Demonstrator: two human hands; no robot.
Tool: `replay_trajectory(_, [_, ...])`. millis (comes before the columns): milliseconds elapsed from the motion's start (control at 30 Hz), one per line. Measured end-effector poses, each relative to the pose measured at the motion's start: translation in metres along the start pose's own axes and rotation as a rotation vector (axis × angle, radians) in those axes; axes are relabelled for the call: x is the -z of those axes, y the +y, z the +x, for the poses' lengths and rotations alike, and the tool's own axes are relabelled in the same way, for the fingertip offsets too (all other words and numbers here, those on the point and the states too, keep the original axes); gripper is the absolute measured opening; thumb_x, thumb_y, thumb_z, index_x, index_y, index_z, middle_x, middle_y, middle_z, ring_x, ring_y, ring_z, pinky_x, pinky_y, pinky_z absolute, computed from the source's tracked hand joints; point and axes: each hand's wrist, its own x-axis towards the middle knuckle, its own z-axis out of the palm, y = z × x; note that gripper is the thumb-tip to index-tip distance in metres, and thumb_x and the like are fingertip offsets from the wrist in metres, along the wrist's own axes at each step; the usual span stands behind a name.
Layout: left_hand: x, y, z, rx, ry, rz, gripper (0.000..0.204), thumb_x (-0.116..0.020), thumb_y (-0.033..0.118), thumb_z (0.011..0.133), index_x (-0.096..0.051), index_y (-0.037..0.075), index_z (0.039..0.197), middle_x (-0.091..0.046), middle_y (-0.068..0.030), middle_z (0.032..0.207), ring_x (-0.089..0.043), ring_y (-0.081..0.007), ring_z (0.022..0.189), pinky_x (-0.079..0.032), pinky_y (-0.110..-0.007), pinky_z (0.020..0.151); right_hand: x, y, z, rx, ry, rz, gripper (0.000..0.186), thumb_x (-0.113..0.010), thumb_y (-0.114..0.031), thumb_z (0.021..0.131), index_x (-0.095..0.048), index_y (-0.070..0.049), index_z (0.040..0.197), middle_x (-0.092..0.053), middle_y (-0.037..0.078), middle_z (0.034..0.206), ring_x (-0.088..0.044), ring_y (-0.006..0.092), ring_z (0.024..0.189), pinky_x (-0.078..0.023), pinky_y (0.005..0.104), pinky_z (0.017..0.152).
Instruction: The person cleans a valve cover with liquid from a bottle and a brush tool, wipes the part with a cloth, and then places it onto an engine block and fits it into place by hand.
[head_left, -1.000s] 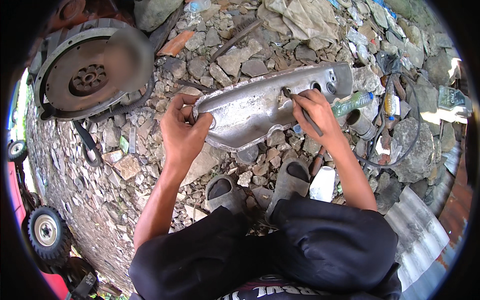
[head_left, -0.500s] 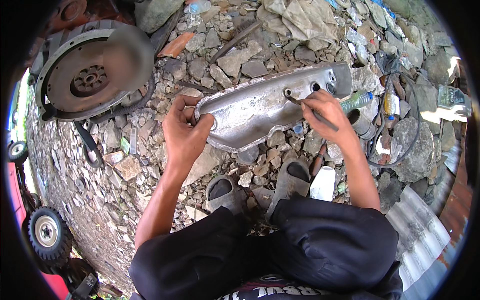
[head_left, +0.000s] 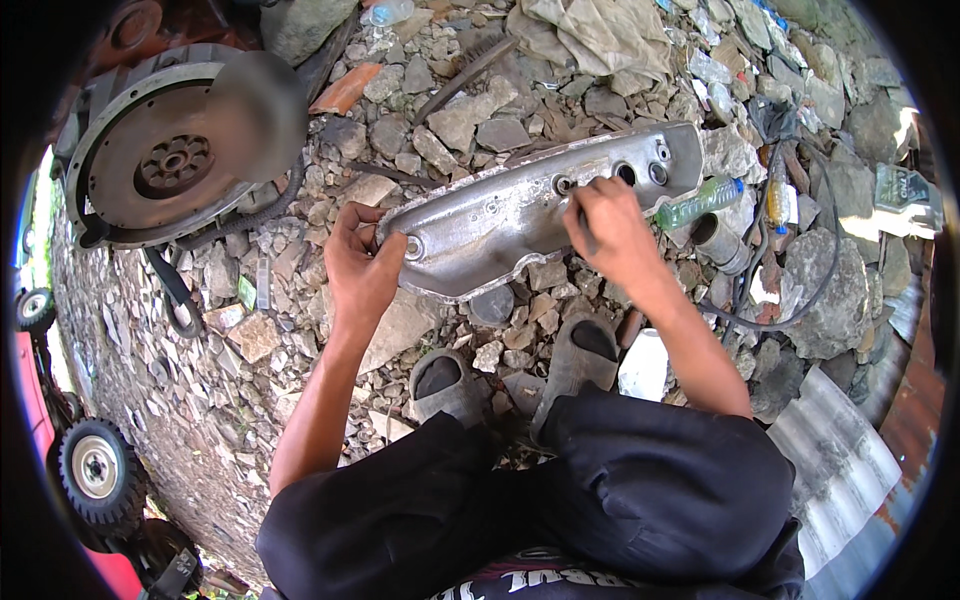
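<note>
Between your two hands, above stony ground [head_left: 215,400] and beyond your sandals [head_left: 441,388], an engine valve cover [head_left: 470,240], cast in pale metal, is held with its hollow inner side facing you. Your left grip [head_left: 360,258] clasps the cover's left end, thumb inside, fingers at the rim. Your right grip [head_left: 614,228] appears closed around a dark, narrow hand tool [head_left: 589,241], largely hidden by the fingers, near a ringed hole [head_left: 562,184]; whether the tip meets the metal cannot be told. Step in hand, as judged: close tool work around that hole. The next move would call for a firm left hold and a controlled tip. Just beside the cover's right end: a green plastic bottle [head_left: 695,205]. Farther out: a long-handled brush [head_left: 465,80] past the far rim and, at upper left, a rusty flywheel [head_left: 175,165].
</note>
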Motion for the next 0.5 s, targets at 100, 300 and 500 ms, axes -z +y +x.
replay_trajectory(100, [-0.001, 0.0, -0.002, 0.014, 0.026, -0.019, 0.025, -0.061, 0.0, 0.081, -0.051, -0.002, 0.103, -0.055, 0.0023, 0.062, -0.04, -0.0007, 0.051, -0.026, -0.021, 0.045, 0.006, -0.007, -0.008, 0.009, -0.027, 0.014, 0.009, -0.063, -0.003, 0.08, -0.064, 0.004, 0.083, -0.059, 0.021, 0.083, -0.055, 0.0383, 0.084, -0.045, 0.0458, 0.08])
replay_trajectory(300, [-0.003, -0.003, -0.005, 0.032, 0.026, -0.007, 0.024, -0.061, -0.001, 0.081, -0.05, -0.001, 0.102, -0.054, 0.0028, 0.061, -0.04, -0.0004, 0.051, -0.025, -0.021, 0.045, 0.011, 0.01, -0.021, 0.063, 0.027, 0.08, 0.015, -0.063, -0.004, 0.083, -0.068, 0.002, 0.095, -0.061, 0.015, 0.085, -0.056, 0.0321, 0.083, -0.044, 0.042, 0.075])
replay_trajectory(500, [0.004, -0.01, -0.005, 0.031, 0.021, 0.002, 0.024, -0.06, -0.001, 0.081, -0.051, -0.001, 0.104, -0.054, 0.0035, 0.06, -0.039, -0.0002, 0.051, -0.025, -0.021, 0.046, 0.028, 0.043, -0.019, -0.099, 0.262, 0.311, 0.016, -0.066, -0.01, 0.087, -0.068, 0.002, 0.097, -0.067, 0.012, 0.079, -0.062, 0.0229, 0.075, -0.047, 0.0354, 0.069])
